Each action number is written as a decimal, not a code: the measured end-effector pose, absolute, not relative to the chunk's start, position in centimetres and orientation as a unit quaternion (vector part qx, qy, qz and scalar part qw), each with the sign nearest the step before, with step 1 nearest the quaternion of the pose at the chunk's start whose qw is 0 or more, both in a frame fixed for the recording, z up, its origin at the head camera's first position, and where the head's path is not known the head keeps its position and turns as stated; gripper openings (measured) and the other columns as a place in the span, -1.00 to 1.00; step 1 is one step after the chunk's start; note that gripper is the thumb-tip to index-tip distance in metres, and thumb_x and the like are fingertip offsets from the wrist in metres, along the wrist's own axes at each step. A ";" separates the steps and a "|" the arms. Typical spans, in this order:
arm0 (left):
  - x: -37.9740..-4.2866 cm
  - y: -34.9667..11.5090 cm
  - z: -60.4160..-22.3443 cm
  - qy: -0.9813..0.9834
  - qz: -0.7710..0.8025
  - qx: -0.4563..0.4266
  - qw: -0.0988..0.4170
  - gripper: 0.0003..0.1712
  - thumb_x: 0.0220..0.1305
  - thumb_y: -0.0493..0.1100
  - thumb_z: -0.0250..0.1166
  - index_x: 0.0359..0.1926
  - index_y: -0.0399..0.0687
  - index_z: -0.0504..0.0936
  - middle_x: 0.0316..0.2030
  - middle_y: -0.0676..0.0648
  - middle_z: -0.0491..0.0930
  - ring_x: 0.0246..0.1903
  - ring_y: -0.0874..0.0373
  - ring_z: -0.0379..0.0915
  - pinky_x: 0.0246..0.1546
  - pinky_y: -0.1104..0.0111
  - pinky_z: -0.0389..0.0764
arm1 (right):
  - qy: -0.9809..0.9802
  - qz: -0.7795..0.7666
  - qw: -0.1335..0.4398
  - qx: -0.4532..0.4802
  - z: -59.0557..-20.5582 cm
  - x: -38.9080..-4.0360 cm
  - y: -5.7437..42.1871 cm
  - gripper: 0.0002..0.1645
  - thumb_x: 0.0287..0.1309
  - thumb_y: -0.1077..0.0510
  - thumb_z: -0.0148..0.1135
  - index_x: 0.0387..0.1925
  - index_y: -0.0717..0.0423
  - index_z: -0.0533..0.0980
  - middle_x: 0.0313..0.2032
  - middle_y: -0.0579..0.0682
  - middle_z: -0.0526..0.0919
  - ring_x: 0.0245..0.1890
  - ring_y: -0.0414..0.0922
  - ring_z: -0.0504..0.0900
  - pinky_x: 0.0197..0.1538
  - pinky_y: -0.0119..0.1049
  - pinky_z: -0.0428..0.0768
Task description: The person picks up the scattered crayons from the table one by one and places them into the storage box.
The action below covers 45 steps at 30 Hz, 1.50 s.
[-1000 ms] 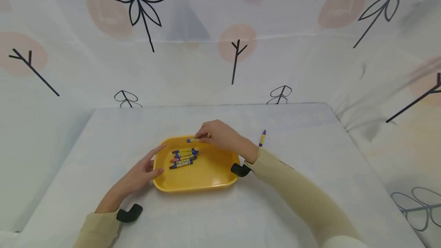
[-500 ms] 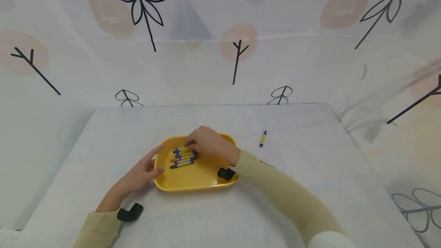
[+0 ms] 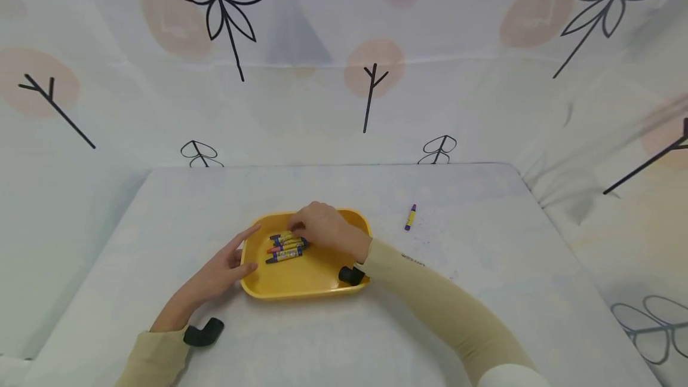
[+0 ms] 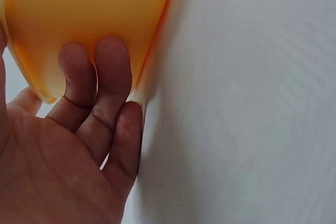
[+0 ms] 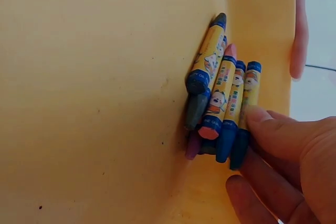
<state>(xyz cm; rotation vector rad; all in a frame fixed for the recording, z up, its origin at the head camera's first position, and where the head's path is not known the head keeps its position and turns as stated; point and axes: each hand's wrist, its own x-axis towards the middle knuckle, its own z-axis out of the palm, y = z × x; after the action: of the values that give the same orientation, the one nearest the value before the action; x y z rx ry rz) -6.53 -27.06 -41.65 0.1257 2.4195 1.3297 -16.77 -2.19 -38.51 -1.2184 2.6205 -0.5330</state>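
Note:
In the head view, a yellow tray [image 3: 317, 282] holds a small pile of wrapped crayons [image 3: 285, 255], stacked side by side and partly over one another. My right hand [image 3: 322, 226] reaches over the tray's far side. In the right wrist view its thumb and fingers pinch a dark-blue-tipped crayon [image 5: 251, 87] at the pile's edge, lined up beside a blue one [image 5: 226, 140]. A pink crayon [image 5: 219, 95] and a dark grey one [image 5: 209, 56] lie on top. My left hand [image 3: 223, 270] grips the tray's left rim, thumb over the edge, other fingers against the outer wall [image 4: 89, 9].
One more crayon [image 3: 411, 218], purple-tipped, lies on the white-covered table [image 3: 484, 208] to the right of the tray. Small dark specks surround it. A patterned cloth [image 3: 301, 106] hangs behind the table, and similar cloth runs along both sides.
My right hand has moved left and toward me, carrying a crayon from the tray's far side to the pile, then slightly closer in. The left hand has stayed on the rim.

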 end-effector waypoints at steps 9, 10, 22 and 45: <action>-6.5 -26.9 -41.6 0.865 0.464 0.036 0.186 -0.12 0.37 -0.02 0.30 0.55 0.41 0.03 0.08 -0.22 0.57 -0.16 0.06 0.56 -0.01 0.13 0.49 | 0.879 -0.257 0.140 -0.376 -37.7 -16.8 -1.4 -0.76 0.32 0.14 0.29 -0.02 0.00 0.71 -0.10 -0.16 0.74 -0.08 -0.26 0.64 -0.04 -0.44 0.54; -6.5 -26.9 -41.6 0.865 0.465 0.037 0.186 -0.12 0.37 -0.03 0.30 0.55 0.40 0.03 0.07 -0.22 0.58 -0.17 0.05 0.55 -0.03 0.14 0.48 | 0.876 -0.277 0.146 -0.368 -37.5 -16.9 -1.2 -0.76 0.32 0.15 0.29 -0.02 0.01 0.71 -0.10 -0.16 0.74 -0.07 -0.25 0.64 -0.04 -0.44 0.55; -6.5 -26.9 -41.6 0.866 0.464 0.044 0.181 -0.11 0.36 -0.05 0.30 0.55 0.40 0.03 -0.08 -0.17 0.61 -0.27 0.04 0.51 -0.18 0.18 0.43 | 0.857 -0.400 0.112 -0.306 -36.6 -19.2 7.6 -0.76 0.29 0.23 0.30 -0.03 0.10 0.70 -0.11 -0.10 0.74 -0.03 -0.14 0.67 0.06 -0.21 0.58; -6.2 -26.7 -41.3 0.857 0.479 0.030 0.188 -0.11 0.35 -0.05 0.32 0.55 0.39 0.04 0.14 -0.28 0.52 -0.19 0.02 0.51 -0.12 0.21 0.49 | 0.946 -0.213 0.069 -0.235 -41.3 -19.3 21.9 -0.70 0.13 0.42 0.32 -0.10 0.18 0.71 -0.11 0.08 0.71 -0.01 0.12 0.59 0.09 0.08 0.48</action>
<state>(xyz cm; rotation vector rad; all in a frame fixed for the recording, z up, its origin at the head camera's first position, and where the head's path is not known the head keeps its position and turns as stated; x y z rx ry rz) -6.22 -26.70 -41.26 0.0848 2.4097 1.3482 -19.28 21.86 -41.27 -0.7082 2.8476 -0.6419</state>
